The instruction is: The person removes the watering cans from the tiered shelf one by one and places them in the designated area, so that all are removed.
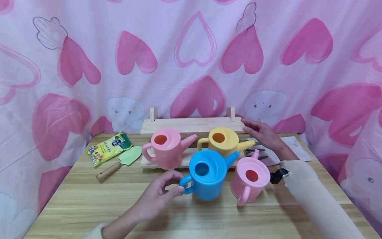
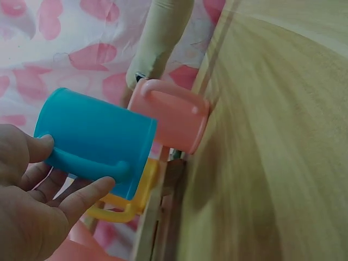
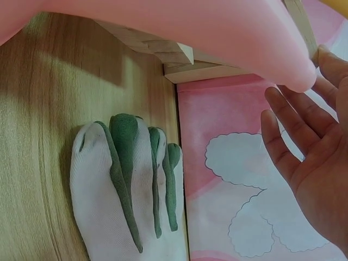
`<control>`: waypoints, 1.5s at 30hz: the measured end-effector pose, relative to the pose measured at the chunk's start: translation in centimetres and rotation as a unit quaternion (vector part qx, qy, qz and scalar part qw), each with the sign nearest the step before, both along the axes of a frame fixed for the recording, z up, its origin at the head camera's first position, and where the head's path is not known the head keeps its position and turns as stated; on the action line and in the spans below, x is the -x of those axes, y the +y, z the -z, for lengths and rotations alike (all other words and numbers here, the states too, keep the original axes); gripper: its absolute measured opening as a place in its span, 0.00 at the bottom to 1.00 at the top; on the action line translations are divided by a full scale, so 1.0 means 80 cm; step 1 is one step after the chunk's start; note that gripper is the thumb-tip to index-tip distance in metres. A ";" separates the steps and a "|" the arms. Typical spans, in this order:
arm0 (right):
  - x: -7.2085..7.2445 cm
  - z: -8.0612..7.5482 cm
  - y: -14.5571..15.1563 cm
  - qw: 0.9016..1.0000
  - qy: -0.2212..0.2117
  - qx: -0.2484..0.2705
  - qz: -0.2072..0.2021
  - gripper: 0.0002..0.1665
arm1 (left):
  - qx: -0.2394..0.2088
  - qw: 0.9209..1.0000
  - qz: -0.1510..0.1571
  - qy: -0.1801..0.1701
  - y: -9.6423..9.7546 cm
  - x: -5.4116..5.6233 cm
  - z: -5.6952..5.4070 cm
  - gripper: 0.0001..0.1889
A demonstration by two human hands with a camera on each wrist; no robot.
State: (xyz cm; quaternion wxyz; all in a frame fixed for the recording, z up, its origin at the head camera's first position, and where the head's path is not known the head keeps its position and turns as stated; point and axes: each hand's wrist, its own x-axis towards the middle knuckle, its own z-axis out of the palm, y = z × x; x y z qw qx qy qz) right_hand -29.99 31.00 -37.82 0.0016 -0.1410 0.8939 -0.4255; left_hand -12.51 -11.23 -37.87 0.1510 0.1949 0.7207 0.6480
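Observation:
A blue toy watering can point(image 1: 208, 176) is held up by its handle, pinched between thumb and fingers of my left hand point(image 1: 156, 196). In the left wrist view this can point(image 2: 95, 136) is off the tabletop, my left hand point(image 2: 38, 201) at its handle. My right hand point(image 1: 264, 134) reaches to the right end of the wooden rack's upper shelf point(image 1: 191, 125). Its fingers are extended and spread in the right wrist view point(image 3: 312, 136), with the thumb at the wood. One pink watering can point(image 1: 250, 179) stands beside the blue one, spout pointing away.
On the lower shelf stand another pink watering can point(image 1: 167, 152) and a yellow one point(image 1: 223, 141). Left lie a yellow-green packet point(image 1: 110, 149) and a green trowel point(image 1: 120, 162). White-and-green gloves point(image 3: 109, 185) lie right of the rack. A heart-patterned curtain point(image 1: 191, 66) hangs behind.

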 end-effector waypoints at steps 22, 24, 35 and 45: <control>-0.002 -0.005 -0.005 1.000 -0.007 -0.008 0.010 0.40 | 0.036 0.999 0.009 -0.011 0.018 0.004 0.042 0.08; -0.002 -0.006 -0.006 1.000 -0.009 -0.009 0.012 0.39 | 0.039 0.999 0.008 -0.010 0.019 0.004 0.044 0.08; -0.001 -0.002 -0.003 1.000 -0.004 -0.009 0.012 0.40 | 0.038 0.999 0.014 -0.006 0.024 0.008 0.057 0.08; 0.001 0.000 -0.004 1.000 0.000 -0.009 0.013 0.41 | 0.032 0.999 0.018 -0.005 0.031 0.010 0.064 0.08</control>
